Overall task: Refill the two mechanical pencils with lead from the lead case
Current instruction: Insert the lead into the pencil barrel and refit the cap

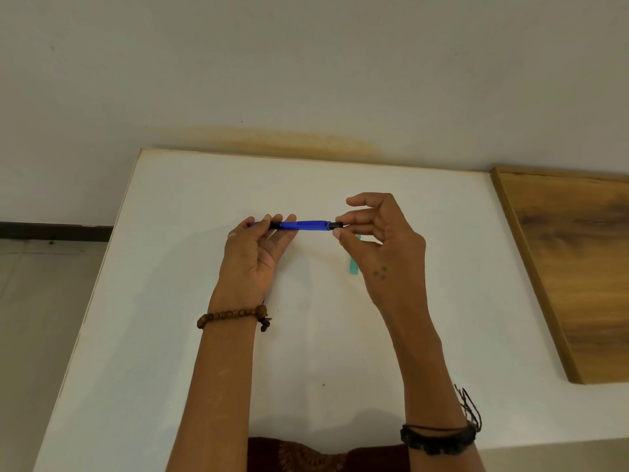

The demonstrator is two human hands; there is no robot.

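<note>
- Dark red patterned cloth (306, 454): at the bottom edge of the view, between the two forearms, just below the near edge of the bench.
- Black cord wristbands (439, 437): on the right wrist, loose strands trailing upward.
- Brown bead bracelet (231, 316): on the left wrist, a small knot hanging at its inner side.
- White bench (340, 335): flat, pale surface; far edge against a light wall bearing a yellowish stain just above the bench.
- Wooden board (578, 267): to the right of the bench top, at the right edge of the view.
- Left hand (253, 253): raised above the bench, palm toward the camera; fingers (289, 221) closed around the left end of the blue mechanical pencil.
- Blue mechanical pencil (311, 225): held level between both hands above the bench middle; translucent blue barrel, dark section at the left grip.
- Right hand (384, 247): thumb and forefinger pinching the black cap (337, 225) at the pencil's right end; remaining fingers curled, apart from the pencil.
- Teal item (354, 267): lies on the bench, mostly hidden behind the right hand; cannot tell what it is.
</note>
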